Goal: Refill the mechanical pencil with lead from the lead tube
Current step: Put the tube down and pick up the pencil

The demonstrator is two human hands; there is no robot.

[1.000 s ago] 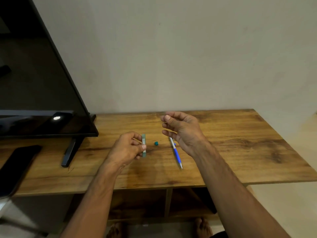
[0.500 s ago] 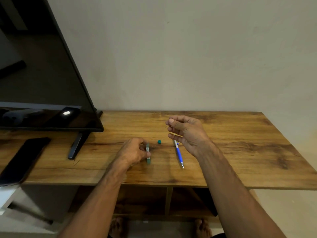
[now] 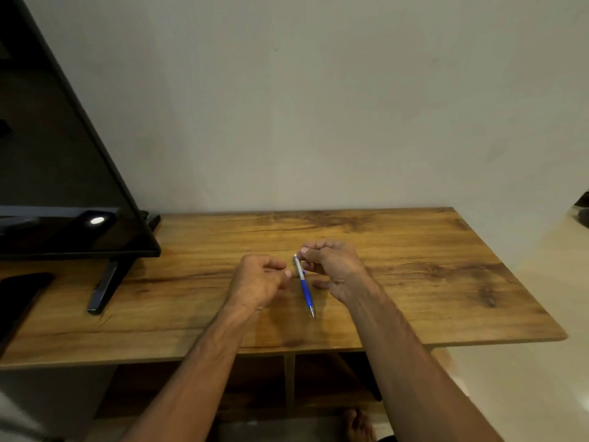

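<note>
Far left: dark phone [image 3: 19, 301] lying flat on the table [image 3: 414, 298], partly cut off by the frame edge. Next to it a TV [image 3: 63, 170] fills the upper left, screen black with one small light reflection; its stand foot [image 3: 105, 285] rests on the wood and angles toward the near edge.

Left hand [image 3: 258, 280]: over the table middle, back of hand to camera, fingers curled in toward the palm. Thumb tip points right, very close to the pencil barrel; cannot tell if it touches. Whether anything is inside the curled fingers is hidden. Lead tube is not visible, possibly covered by this hand; cannot confirm.

Pencil [image 3: 304, 283]: between the two hands, just right of the left thumb. White/silver upper part, blue grip section, metal tip. Tilted, top end away from the camera and up, tip toward the near edge, at or just above the wood.

Right hand [image 3: 334, 266]: just right of the pencil, thumb and forefinger pressed together at the pencil's top end. Looks like a pinch on the top of the barrel, or on something thin held there; too small to resolve. Other fingers loosely bent, lowest ones near the tabletop beside the blue section.

Below the tabletop: open shelf compartments [image 3: 287, 378], a bare foot [image 3: 358, 424] on the floor.
</note>
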